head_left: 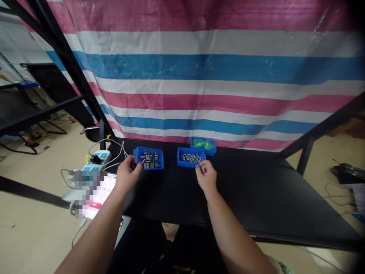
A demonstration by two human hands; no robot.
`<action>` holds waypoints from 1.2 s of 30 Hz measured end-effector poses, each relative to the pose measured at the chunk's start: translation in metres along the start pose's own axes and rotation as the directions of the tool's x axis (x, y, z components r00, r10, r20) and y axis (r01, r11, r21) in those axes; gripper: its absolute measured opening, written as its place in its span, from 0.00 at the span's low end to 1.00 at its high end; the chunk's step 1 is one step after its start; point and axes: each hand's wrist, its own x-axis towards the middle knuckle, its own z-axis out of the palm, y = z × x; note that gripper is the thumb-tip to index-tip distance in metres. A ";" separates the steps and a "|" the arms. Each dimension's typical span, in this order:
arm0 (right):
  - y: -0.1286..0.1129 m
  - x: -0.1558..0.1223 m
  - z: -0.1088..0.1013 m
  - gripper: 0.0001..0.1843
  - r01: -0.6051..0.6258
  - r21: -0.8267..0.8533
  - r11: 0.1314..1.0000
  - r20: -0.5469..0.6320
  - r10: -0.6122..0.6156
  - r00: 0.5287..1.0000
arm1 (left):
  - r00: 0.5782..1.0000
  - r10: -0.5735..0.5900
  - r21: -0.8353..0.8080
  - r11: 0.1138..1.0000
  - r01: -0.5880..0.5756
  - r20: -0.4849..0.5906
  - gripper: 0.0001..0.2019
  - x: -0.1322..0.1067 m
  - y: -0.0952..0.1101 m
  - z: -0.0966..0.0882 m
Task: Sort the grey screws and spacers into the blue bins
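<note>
Three small blue bins stand at the back of a black table (256, 190). The left bin (148, 158) holds several grey metal cylinders. My left hand (128, 174) grips its near left corner, thumb on the rim. The middle bin (191, 157) holds several small silvery parts. My right hand (205, 176) is at its near right corner, fingers curled in a pinch on the rim; whether a part is between them I cannot make out. Behind the middle bin, a third bin (203, 145) holds green pieces.
A white power strip (97, 158) with white cables lies at the table's left end, beside a phone (100, 194) with a lit screen. A striped pink, white and blue tarp (199, 68) hangs behind the table. Black frame bars (65, 61) slant at left and right.
</note>
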 end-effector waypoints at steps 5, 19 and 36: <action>-0.021 -0.021 0.021 0.16 0.135 0.096 0.986 0.312 -0.159 0.937 | 0.999 0.049 0.178 0.983 -0.048 0.000 0.11 -0.003 0.021 -0.001; -0.062 -0.040 0.097 0.60 0.118 0.030 0.993 0.528 -0.116 0.841 | 0.992 0.068 -0.121 0.989 -0.081 -0.104 0.10 -0.015 0.006 0.028; -0.046 -0.011 0.142 0.51 0.074 0.179 0.981 0.483 -0.153 0.862 | 0.969 -0.245 -0.629 0.749 0.206 0.026 0.38 -0.041 -0.042 0.044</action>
